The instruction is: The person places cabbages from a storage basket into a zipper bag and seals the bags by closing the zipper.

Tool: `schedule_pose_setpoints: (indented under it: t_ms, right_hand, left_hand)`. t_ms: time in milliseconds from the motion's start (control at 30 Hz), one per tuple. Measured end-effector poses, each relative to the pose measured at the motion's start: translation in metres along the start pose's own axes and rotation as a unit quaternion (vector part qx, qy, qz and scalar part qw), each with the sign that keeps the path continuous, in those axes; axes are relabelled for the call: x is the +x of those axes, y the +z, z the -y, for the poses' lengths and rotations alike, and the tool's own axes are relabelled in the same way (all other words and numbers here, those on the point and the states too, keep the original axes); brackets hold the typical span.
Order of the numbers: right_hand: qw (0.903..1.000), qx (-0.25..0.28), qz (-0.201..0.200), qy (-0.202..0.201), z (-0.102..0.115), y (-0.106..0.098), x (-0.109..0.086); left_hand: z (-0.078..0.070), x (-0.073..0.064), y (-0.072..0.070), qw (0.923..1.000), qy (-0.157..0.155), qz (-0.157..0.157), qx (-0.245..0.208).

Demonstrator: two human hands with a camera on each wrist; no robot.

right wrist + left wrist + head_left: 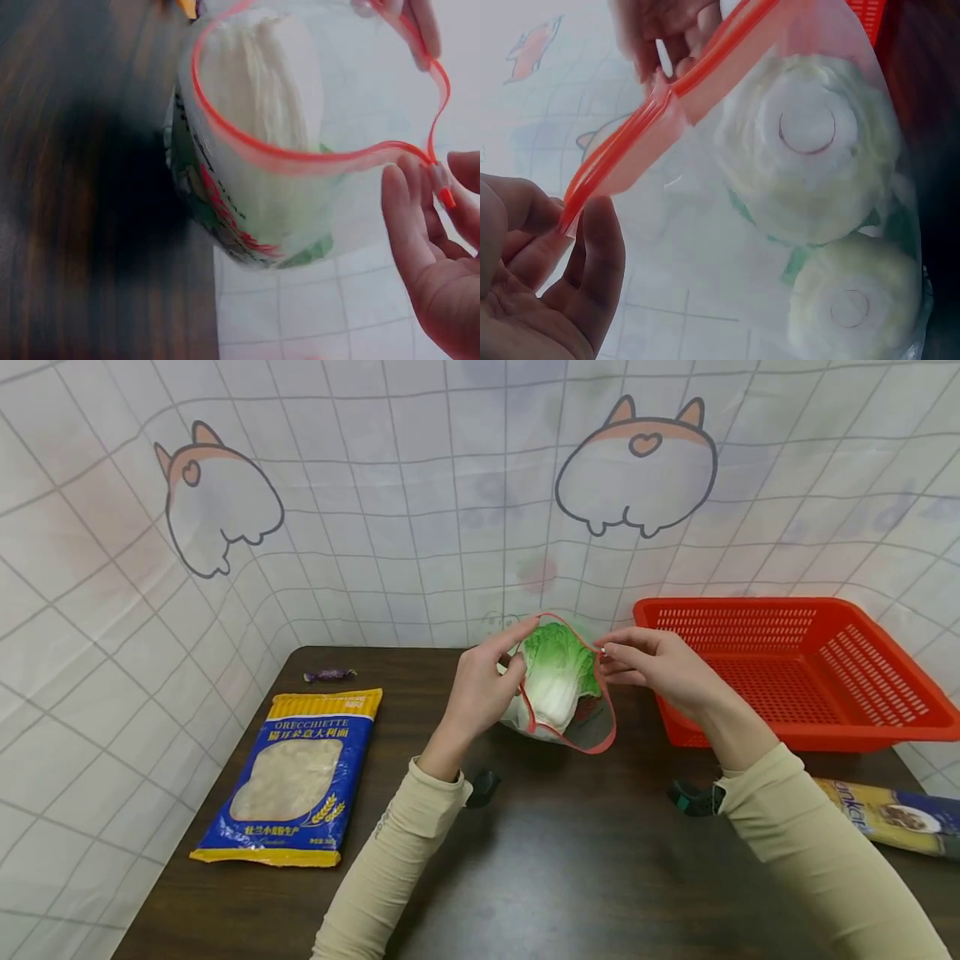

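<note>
A clear zip bag (pixel 517 717) with a red zip rim stands on the table with its mouth open. Inside it a napa cabbage (pixel 551 668) shows green leaves and a white stem; in the left wrist view two round pale stem ends press against the clear film. My left hand (pixel 480 681) pinches the red rim on the left side between thumb and fingers. On the opposite side my right hand (pixel 663 667) grips the rim's corner, where a small slider (pixel 442 180) sits at the end of the zip. Green and red print marks the bag's side in the right wrist view.
A red plastic basket (pixel 750 733) stands at the right. Partly behind my right sleeve lies a yellow and blue pasta packet (pixel 892 817). At the left are a blue and yellow orecchiette bag (pixel 288 777) and a small purple wrapped candy (pixel 328 676). A patterned cloth backs the dark table (pixel 555 868).
</note>
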State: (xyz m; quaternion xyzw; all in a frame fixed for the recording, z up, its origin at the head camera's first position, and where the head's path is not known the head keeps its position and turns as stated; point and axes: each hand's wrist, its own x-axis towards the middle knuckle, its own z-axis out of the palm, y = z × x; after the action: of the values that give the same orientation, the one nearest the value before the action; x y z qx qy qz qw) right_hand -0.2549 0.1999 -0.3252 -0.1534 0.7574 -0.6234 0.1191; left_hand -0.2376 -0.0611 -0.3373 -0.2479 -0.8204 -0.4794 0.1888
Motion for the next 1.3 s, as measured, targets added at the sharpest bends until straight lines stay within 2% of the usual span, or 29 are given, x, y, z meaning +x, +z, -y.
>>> schedule_pose_setpoints:
  t_ms: [200, 300, 467, 567, 733, 900, 967, 1033, 1133, 1233, 1300]
  right_hand:
    - [0.9949, 0.086, -0.035, -0.04, 0.01, 0.003, -0.002]
    - [0.9907, 0.115, -0.045, -0.058, 0.016, 0.007, -0.006]
    - [0.9852, 0.142, -0.061, -0.075, 0.023, 0.014, -0.009]
    - [0.9795, 0.168, -0.073, -0.084, 0.027, 0.016, -0.009]
    - [0.9708, 0.207, -0.087, -0.086, 0.032, 0.016, -0.011]
    - [0.9713, 0.205, -0.087, -0.083, 0.035, 0.016, -0.01]
    - [0.9704, 0.209, -0.088, -0.083, 0.035, 0.015, -0.011]
    - [0.969, 0.214, -0.09, -0.085, 0.035, 0.014, -0.01]
    - [0.967, 0.219, -0.098, -0.087, 0.035, 0.011, -0.009]
    - [0.9677, 0.207, -0.113, -0.088, 0.035, 0.007, -0.008]
    - [0.969, 0.191, -0.128, -0.09, 0.035, 0.004, -0.006]
  left_hand:
    - [0.007, -0.008, -0.003, 0.9995, 0.028, -0.008, 0.01]
    - [0.011, -0.014, -0.006, 0.9996, 0.025, 0.009, 0.003]
    - [0.017, -0.027, -0.012, 0.9962, -0.001, 0.077, -0.042]
    - [0.022, -0.037, -0.013, 0.991, -0.004, 0.126, -0.045]
    - [0.031, -0.05, -0.01, 0.9806, 0.031, 0.194, -0.001]
    - [0.033, -0.058, -0.01, 0.9696, 0.059, 0.228, 0.067]
    - [0.034, -0.059, -0.011, 0.968, 0.067, 0.224, 0.091]
    - [0.034, -0.06, -0.013, 0.9702, 0.067, 0.208, 0.105]
    - [0.034, -0.058, -0.016, 0.98, 0.069, 0.158, 0.099]
    - [0.035, -0.054, -0.02, 0.9904, 0.072, 0.097, 0.069]
    - [0.037, -0.051, -0.023, 0.9944, 0.08, 0.05, 0.048]
